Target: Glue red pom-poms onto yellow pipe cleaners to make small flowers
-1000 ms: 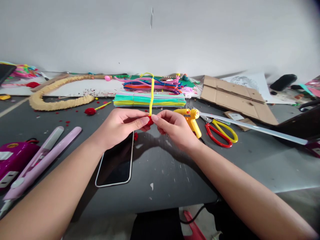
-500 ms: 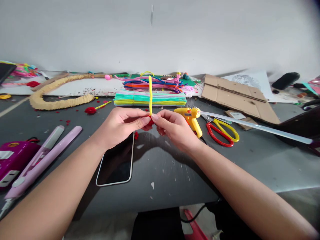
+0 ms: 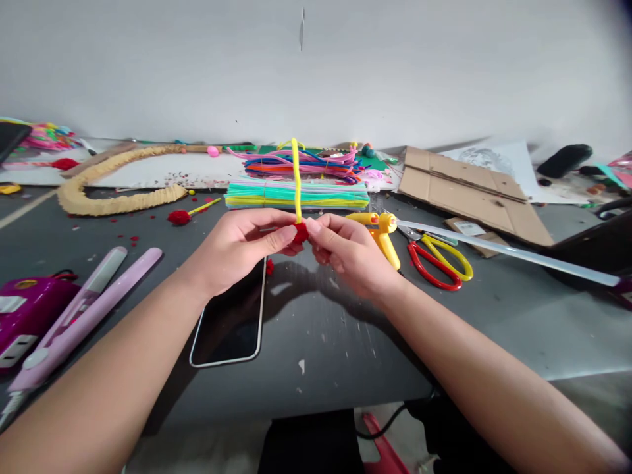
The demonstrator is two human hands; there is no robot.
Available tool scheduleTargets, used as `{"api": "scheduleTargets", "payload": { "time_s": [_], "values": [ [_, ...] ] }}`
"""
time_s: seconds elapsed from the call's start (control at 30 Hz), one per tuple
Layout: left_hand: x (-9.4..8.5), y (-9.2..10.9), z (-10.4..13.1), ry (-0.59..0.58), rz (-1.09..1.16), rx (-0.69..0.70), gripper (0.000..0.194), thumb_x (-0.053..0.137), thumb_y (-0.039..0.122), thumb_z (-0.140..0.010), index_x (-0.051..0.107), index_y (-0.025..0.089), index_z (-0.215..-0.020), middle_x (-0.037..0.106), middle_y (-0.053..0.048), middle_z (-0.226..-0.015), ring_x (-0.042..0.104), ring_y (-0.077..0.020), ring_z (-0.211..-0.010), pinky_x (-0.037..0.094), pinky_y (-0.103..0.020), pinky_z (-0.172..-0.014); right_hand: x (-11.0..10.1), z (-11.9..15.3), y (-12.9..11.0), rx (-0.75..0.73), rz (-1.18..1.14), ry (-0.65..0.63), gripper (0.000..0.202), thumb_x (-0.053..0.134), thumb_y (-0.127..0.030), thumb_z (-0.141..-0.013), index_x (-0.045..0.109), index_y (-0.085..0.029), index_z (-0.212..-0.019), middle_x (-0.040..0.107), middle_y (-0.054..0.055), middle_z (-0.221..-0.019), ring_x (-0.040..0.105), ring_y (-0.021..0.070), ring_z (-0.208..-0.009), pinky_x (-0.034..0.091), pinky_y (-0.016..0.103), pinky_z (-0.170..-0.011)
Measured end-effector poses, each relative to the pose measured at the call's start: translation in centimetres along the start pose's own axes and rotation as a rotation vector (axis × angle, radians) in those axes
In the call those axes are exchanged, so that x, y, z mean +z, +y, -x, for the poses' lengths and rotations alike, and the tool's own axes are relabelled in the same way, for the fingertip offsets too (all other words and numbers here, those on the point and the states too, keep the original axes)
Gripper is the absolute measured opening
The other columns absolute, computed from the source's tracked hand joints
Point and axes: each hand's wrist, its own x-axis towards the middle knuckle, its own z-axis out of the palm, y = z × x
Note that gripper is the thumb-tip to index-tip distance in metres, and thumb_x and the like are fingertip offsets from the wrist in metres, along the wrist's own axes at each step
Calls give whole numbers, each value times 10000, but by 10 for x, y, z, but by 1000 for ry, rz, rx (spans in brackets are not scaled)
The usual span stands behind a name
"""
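Observation:
Between my two hands is a red fuzzy flower head, with a yellow pipe cleaner stem standing upright out of it. My left hand pinches the flower from the left, thumb on its near side. From the right, my right hand grips its other edge with thumb and bent fingers. Part of the flower is hidden by the fingers. Under my left hand lies a phone with a dark screen. Just beyond my right hand is a yellow glue gun with a long glue stick.
Scissors with red and yellow handles lie to the right, before folded cardboard. Pipe cleaner bundles are at the back. A similar red flower lies left, and a pink hair straightener beside a purple power socket.
The yellow stem leans slightly left and stands a little higher. My right thumb has shifted right, off the stem's base, so more of the red flower shows.

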Motion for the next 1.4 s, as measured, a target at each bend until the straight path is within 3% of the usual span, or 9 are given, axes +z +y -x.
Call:
{"api": "scheduleTargets", "payload": {
  "time_s": [0.17, 0.4, 0.63, 0.83, 1.03, 1.17, 1.3, 1.33, 1.4],
  "values": [
    [1, 1, 0, 15, -2, -5, 183, 754, 287, -890, 768, 241, -1067, 785, 17, -1012, 729, -146, -888, 610, -265, -847, 0, 0, 1, -15, 42, 5, 440, 776, -603, -791, 591, -204, -782, 502, -36, -681, 402, 102, -601, 313, 275, -556],
    [2, -1, -2, 48, -11, -1, 301, 812, 352, -828, 798, 215, -1095, 785, -70, -1113, 739, -205, -963, 610, -317, -884, 0, 1, 1, -52, 151, 74, 476, 745, -629, -807, 577, -188, -746, 493, -41, -639, 384, 93, -591, 309, 260, -547],
    [2, -2, -4, 166, -95, -26, 305, 861, 404, -752, 819, 193, -969, 790, -87, -947, 734, -207, -841, 619, -329, -806, 2, 1, 0, -141, 283, -29, 430, 675, -606, -878, 620, -181, -835, 534, -30, -690, 434, 100, -621, 359, 251, -573],
    [-4, -7, -8, 194, -56, -35, 261, 860, 377, -754, 839, 228, -967, 803, -69, -977, 753, -219, -902, 618, -356, -888, -1, 4, 3, -199, 389, -25, 368, 628, -534, -938, 628, -172, -873, 572, -13, -759, 454, 101, -660, 385, 251, -611],
    [-10, -13, -10, 232, 3, -25, 270, 877, 369, -732, 844, 201, -940, 806, -88, -978, 758, -241, -925, 614, -401, -934, -1, 11, 4, -273, 611, -173, 283, 629, -433, -949, 669, -161, -879, 581, -18, -724, 431, 94, -633, 375, 250, -611],
    [-10, -14, -9, 212, 36, -18, 276, 860, 364, -757, 838, 180, -961, 803, -102, -1003, 756, -233, -919, 606, -412, -955, -7, 22, -18, -114, 673, -383, 259, 648, -411, -931, 665, -165, -849, 572, -31, -685, 459, 91, -621, 384, 242, -613],
    [-8, -14, -9, 160, 57, -9, 275, 826, 371, -806, 827, 175, -997, 792, -106, -1039, 745, -206, -896, 614, -388, -931, -38, 50, -48, 282, 870, -652, 366, 632, -499, -914, 630, -183, -730, 563, -21, -636, 463, 101, -576, 357, 253, -549],
    [-8, -14, -9, 143, 53, -12, 281, 815, 377, -819, 823, 171, -1010, 787, -110, -1051, 742, -204, -902, 616, -377, -920, -49, 57, -53, 387, 971, -660, 421, 628, -548, -899, 612, -186, -684, 560, -11, -625, 459, 109, -565, 343, 264, -535],
    [-8, -14, -9, 114, 40, -23, 301, 793, 386, -844, 810, 164, -1046, 776, -118, -1078, 737, -204, -925, 621, -353, -892, -70, 68, -60, 542, 1216, -514, 549, 578, -678, -875, 577, -193, -617, 561, 13, -608, 466, 127, -538, 325, 290, -525]
  ]
}}
